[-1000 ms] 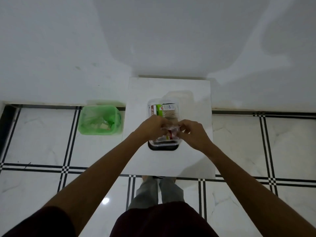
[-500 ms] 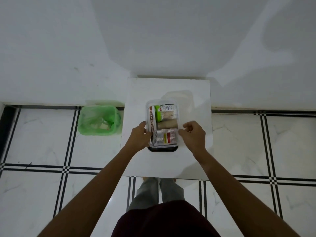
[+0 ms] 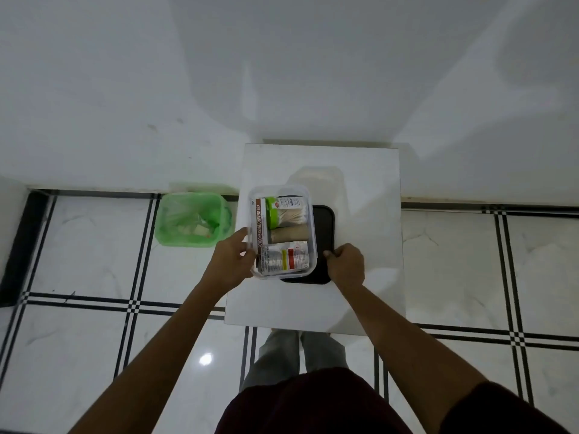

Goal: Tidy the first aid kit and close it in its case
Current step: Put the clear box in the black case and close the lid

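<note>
A clear plastic case (image 3: 279, 189) holds a povidone-iodine ointment box (image 3: 259, 227), a green-capped pack of cotton swabs (image 3: 289, 211), a tan bandage roll (image 3: 289, 234) and a silver-and-red sachet (image 3: 286, 256). My left hand (image 3: 230, 261) grips the case's left wall. The case overlaps the left part of a black lid (image 3: 324, 220) that lies flat on the white table (image 3: 360, 183). My right hand (image 3: 346, 264) is closed on the lid's right front edge.
A green bin (image 3: 191, 220) lined with a bag and holding scraps stands on the tiled floor left of the table. A white wall runs behind the table. My legs are below the table's near edge.
Both hands left the items inside the case and went to its sides. The case has shifted left, uncovering the black lid, and my right hand now holds that lid's edge.
</note>
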Action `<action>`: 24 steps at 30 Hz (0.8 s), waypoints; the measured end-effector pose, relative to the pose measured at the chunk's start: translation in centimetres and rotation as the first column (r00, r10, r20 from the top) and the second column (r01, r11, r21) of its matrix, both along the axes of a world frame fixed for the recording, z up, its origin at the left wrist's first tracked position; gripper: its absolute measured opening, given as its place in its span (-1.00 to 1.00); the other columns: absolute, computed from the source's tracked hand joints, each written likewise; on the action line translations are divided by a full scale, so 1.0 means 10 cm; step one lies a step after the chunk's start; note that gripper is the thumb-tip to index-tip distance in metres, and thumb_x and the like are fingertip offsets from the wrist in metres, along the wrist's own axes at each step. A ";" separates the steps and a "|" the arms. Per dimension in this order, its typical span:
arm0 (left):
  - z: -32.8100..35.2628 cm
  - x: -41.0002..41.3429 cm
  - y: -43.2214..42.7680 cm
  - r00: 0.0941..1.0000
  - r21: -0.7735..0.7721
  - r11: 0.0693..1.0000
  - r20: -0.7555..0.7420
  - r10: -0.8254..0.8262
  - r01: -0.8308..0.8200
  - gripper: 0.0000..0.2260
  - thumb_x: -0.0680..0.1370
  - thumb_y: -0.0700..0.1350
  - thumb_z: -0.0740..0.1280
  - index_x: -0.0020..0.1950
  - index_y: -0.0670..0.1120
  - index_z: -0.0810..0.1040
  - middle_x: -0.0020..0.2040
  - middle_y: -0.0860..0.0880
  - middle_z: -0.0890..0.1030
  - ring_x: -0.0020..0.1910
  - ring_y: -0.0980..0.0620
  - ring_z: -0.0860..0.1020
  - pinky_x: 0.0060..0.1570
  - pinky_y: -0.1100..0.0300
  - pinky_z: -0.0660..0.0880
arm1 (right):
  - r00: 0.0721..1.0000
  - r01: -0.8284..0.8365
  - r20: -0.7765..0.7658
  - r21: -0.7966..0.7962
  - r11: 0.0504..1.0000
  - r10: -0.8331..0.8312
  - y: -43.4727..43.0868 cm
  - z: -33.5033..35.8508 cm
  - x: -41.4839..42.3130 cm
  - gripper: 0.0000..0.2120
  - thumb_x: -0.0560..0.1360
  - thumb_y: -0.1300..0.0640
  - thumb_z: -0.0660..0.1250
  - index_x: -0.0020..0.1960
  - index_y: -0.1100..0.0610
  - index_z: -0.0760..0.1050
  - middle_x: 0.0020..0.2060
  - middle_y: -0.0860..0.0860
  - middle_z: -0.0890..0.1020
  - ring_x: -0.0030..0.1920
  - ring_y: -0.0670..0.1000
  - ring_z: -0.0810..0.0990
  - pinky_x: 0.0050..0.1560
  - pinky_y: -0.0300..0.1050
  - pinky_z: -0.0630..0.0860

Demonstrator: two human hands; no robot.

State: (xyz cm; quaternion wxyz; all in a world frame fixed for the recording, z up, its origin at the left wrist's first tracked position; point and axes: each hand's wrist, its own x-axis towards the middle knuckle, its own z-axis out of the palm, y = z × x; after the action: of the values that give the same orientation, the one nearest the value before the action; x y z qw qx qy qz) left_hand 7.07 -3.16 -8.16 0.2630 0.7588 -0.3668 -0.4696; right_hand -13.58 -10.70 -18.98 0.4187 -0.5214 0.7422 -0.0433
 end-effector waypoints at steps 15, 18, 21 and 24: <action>-0.23 -0.25 -0.29 0.998 -0.007 0.999 -0.033 -0.052 0.051 -0.66 0.57 -0.29 0.15 0.34 -0.16 0.39 -0.01 -0.18 0.63 -0.21 -0.10 0.62 -0.34 0.09 0.65 | 0.935 -0.021 0.320 -0.379 0.925 0.153 -0.49 1.43 -0.16 -0.75 0.30 0.25 0.46 -0.03 0.09 0.63 -0.35 -0.07 0.61 -0.36 -0.12 0.56 -0.31 -0.38 0.51; -0.30 -0.30 -0.28 0.997 0.013 1.000 -0.072 -0.013 0.014 -0.65 0.57 -0.27 0.20 0.36 -0.15 0.39 -0.05 -0.17 0.63 -0.17 -0.15 0.63 -0.25 -0.06 0.65 | 0.895 -0.164 0.246 -0.593 0.788 0.371 -0.24 1.34 0.20 -0.88 0.29 0.25 0.43 -0.17 0.16 0.57 -0.45 -0.05 0.48 -0.47 -0.11 0.43 -0.43 -0.34 0.43; -0.33 -0.28 -0.26 0.975 0.079 0.992 -0.192 0.110 -0.096 -0.69 0.58 -0.15 0.23 0.33 -0.10 0.45 0.03 -0.19 0.65 -0.07 -0.14 0.65 -0.10 -0.12 0.64 | 0.869 -0.246 0.184 -0.646 0.723 0.460 0.03 1.07 0.47 -0.85 0.35 0.24 0.44 -0.14 0.26 0.52 -0.39 0.04 0.49 -0.40 -0.04 0.43 -0.37 -0.30 0.44; -0.25 -0.18 -0.29 0.931 0.182 0.960 -0.260 0.257 -0.214 -0.68 0.55 0.11 0.25 0.16 -0.06 0.58 -0.01 -0.11 0.67 -0.07 -0.08 0.65 -0.05 -0.04 0.63 | 0.858 -0.295 0.174 -0.603 0.741 0.483 0.24 0.85 0.65 -0.81 0.45 0.25 0.38 0.04 0.27 0.52 -0.20 0.15 0.62 -0.22 0.04 0.58 -0.14 -0.11 0.61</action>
State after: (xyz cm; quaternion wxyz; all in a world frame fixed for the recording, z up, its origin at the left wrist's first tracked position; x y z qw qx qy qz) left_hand 5.23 -6.07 -10.68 0.3091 0.7406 -0.1953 -0.5637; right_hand -7.05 -8.25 -10.52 0.3622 -0.7511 0.4914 -0.2515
